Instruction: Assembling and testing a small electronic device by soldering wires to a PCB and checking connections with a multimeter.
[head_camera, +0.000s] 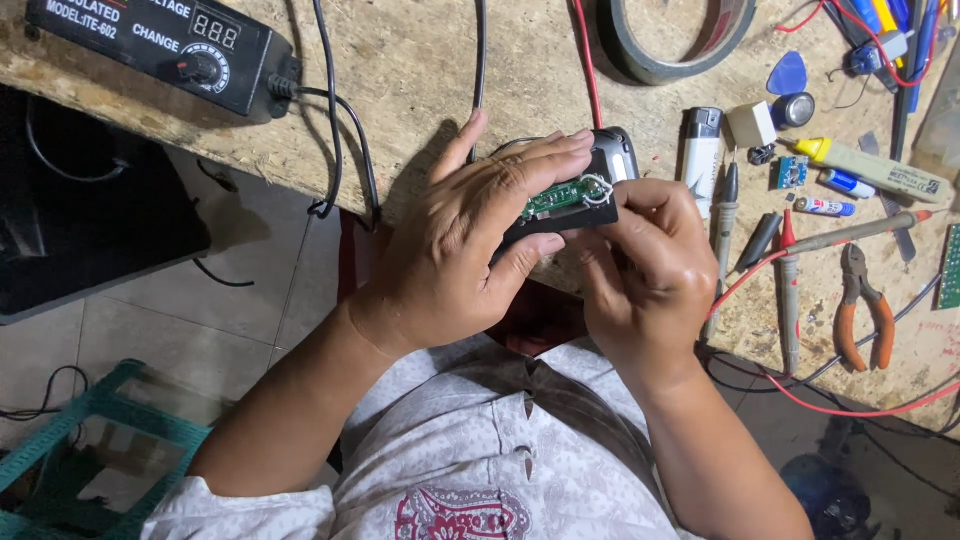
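Opened black device (585, 190) gripped between left hand (455, 250) and right hand (650, 265)

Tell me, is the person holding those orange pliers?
No, the orange pliers lie on the bench; both hands grip a small black device.

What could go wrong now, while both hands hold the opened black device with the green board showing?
1. The left hand and right hand hold the black device at the table edge; a slip may drop it to the floor.
2. The thin white wires on the green board lie exposed beside the fingers, so a pull might tear them.
3. The red cable runs close by and could snag.
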